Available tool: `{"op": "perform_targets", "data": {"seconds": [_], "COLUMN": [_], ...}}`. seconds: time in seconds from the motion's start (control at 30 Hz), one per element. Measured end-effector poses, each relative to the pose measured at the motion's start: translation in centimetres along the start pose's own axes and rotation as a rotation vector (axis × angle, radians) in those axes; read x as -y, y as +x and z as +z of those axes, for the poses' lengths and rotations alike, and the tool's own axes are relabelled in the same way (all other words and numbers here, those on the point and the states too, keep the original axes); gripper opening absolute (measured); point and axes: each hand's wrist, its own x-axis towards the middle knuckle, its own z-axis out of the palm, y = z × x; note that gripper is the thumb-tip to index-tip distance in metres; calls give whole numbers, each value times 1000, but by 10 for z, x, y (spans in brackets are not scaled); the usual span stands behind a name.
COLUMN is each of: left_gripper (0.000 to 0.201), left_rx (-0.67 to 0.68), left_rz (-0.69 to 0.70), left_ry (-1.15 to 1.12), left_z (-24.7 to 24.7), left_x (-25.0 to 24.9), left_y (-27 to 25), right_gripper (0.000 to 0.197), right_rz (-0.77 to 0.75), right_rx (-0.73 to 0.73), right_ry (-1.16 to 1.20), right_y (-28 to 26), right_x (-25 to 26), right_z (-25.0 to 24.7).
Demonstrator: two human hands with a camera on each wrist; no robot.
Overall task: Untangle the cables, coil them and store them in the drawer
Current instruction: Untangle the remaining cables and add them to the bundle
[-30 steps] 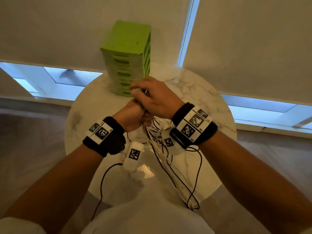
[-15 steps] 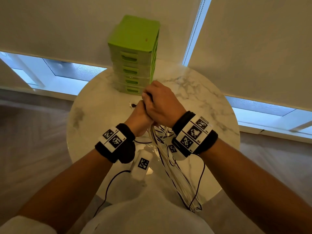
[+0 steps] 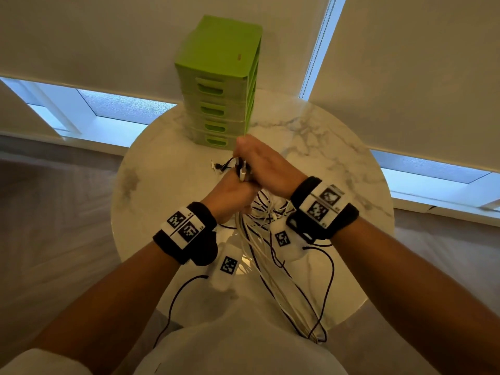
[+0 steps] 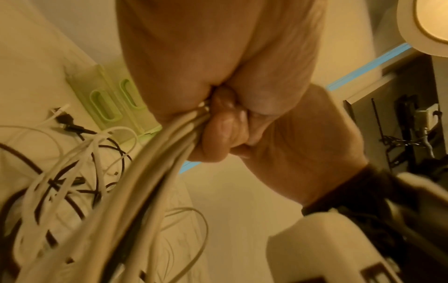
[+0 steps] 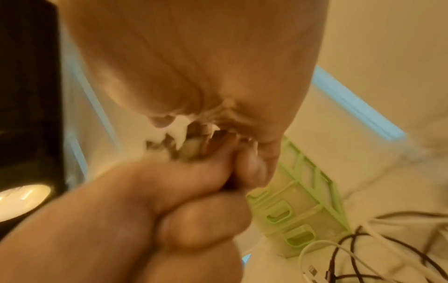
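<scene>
While both hands meet above the middle of the round marble counter (image 3: 311, 136), the left hand (image 3: 230, 196) is closed into a fist around a bunch of white and black cables (image 3: 259, 255), its fingers (image 4: 220, 132) curled tight on the strands where they enter the palm. The right hand (image 3: 267, 166) sits just beyond and partly over the left, touching it, with its fingers curled down onto the upper ends of the same bunch — a few plug ends show at the spot where the two hands join. From the left fist the cables hang down in long loops toward the near edge of the counter and past it, white strands crossed by black ones. More of the tangle lies loose on the counter under the hands, and a couple of connector tips rest on the marble just left of the hands. A green drawer unit (image 3: 221, 85) stands at the far side of the counter, near the hands but apart from them — all of its visible drawers are pushed in. Both wrists wear black bands with printed marker tags.
</scene>
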Motion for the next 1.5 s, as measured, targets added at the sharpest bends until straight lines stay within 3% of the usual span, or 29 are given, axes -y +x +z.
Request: {"op": "perform_targets", "data": {"seconds": [0.1,0.17,0.23,0.33,0.43,0.57,0.7,0.87,1.07,1.17,1.27,1.37,1.5], "left_gripper": [27,27,25,20,17,20,21,22,23,22,22,20,20], "left_rx": [3,-60,-113,-134,-126,-120,-119,-101,-79,-101,-134,-185,-234], "left_rz": [-74,-98,-107,-108,-113,-91,-86,-106,-115,-111,-109,-101,-102], "left_ry": [-129,-225,-331,-431,-518,-595,-613,-573,-498,-508,-525,-526,-534], "left_z": [-6,-14,-22,-28,-28,-24,-22,-18,-11,-9,-8,-7,-6], "left_x": [6,13,20,27,31,31,30,28,21,21,23,24,22], "left_y": [7,12,16,24,31,34,34,35,29,26,22,16,9], "right_gripper": [37,29,23,15,14,20,31,38,26,20,36,19,5], "right_rz": [242,402,558,783,880,833,739,650,617,622,597,576,555], "right_rx": [-143,-222,-150,71,214,163,118,176,-158,-87,-73,-57,168], "right_ry": [253,192,22,-136,-164,-131,-262,-294,-212,-268,-216,-243,-334], "right_y": [3,2,-3,-13,-20,-19,-19,-23,-40,-42,-43,-43,-39], "right_x": [-32,-64,-99,-145,-172,-189,-198,-210,-223,-224,-228,-226,-211], "right_z": [-30,-50,-65,-68,-57,-41,-31,-31,-30,-28,-26,-25,-38]}}
